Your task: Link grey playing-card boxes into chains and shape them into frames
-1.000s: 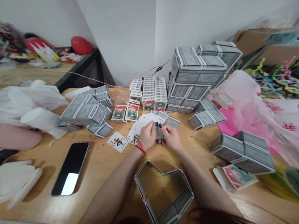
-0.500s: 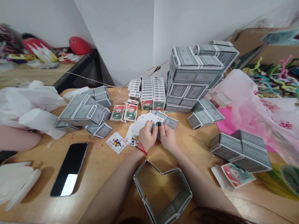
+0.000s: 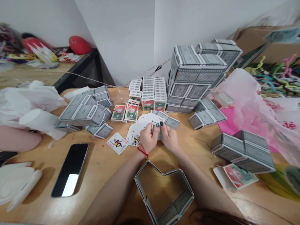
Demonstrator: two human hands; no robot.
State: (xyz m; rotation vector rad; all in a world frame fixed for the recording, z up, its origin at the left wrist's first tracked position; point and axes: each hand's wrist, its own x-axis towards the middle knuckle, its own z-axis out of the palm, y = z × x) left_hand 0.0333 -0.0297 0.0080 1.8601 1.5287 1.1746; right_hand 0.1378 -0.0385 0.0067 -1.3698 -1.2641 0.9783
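My left hand and my right hand meet at the table's middle, both closed on a small folded grey-backed playing card piece held between them. A red string circles my left wrist. Just behind the hands lies a spread of face-up cards, with a joker card to the left. In front of my arms stands a heart-shaped frame of folded cards.
Card-block structures stand at left, back right and right. Boxed decks line the back. A black phone lies at left. Another person's arm rests at the far left. A pink plastic bag sits right.
My hands stay together on the folded piece, shifting only slightly; the fingers work it a little. The view has barely moved.
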